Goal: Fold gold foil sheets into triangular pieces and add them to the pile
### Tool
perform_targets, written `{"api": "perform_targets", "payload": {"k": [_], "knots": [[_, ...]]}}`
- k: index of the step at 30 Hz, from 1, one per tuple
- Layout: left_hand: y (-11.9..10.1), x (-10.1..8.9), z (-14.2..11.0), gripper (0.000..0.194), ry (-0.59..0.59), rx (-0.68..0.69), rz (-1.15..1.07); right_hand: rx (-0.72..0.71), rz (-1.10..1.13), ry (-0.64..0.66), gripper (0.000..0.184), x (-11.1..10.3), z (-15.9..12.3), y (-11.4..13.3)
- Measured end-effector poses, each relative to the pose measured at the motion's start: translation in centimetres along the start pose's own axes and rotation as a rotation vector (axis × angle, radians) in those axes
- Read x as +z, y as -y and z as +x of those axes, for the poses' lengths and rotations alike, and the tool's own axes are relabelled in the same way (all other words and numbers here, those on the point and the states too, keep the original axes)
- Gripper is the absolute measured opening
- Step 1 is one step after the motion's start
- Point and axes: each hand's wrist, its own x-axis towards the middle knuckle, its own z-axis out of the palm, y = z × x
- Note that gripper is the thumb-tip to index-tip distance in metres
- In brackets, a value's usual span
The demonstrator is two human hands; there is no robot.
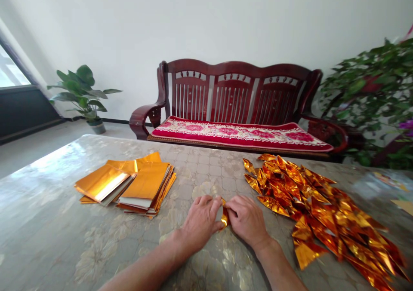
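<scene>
Between my two hands, near the middle of the table, is a small folded piece of gold foil paper (225, 218). My left hand (203, 218) grips its left side, thumb low and fingers at the top. On the other side, my right hand (247, 218) has its fingers curled and pinches the paper's upper right edge. My hands partly cover the piece, so its full shape is hidden. To the left lie stacks of flat gold foil sheets (145, 181). A heap of folded, pointed gold foil pieces (322, 213) spreads over the right side.
The table (97, 239) has a clear patterned cover. At its right edge lies a crumpled transparent plastic bag (383, 185). A dark red wooden bench (232, 93) with a floral cushion stands behind it. Potted plants (85, 89) are at both sides of the room.
</scene>
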Motion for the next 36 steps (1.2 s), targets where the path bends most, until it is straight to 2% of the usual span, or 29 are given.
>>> {"api": "perform_targets", "payload": {"k": [11,26,30,36], "knots": [[-0.05,-0.05,0.08,0.052,-0.001,0.020,0.035,-0.052,0.031,-0.003,0.017,0.08,0.06,-0.42],[-0.10,-0.47,0.08,0.048,0.007,0.059,0.103,-0.065,0.087,-0.002,0.026,-0.14,0.06,-0.16],[-0.10,-0.38,0.02,0.045,0.007,0.072,0.133,-0.032,0.108,0.001,0.027,0.05,0.06,-0.23],[0.03,-0.09,0.01,0.047,-0.001,0.095,0.159,0.091,0.094,-0.003,0.029,0.81,0.12,-0.46]]}}
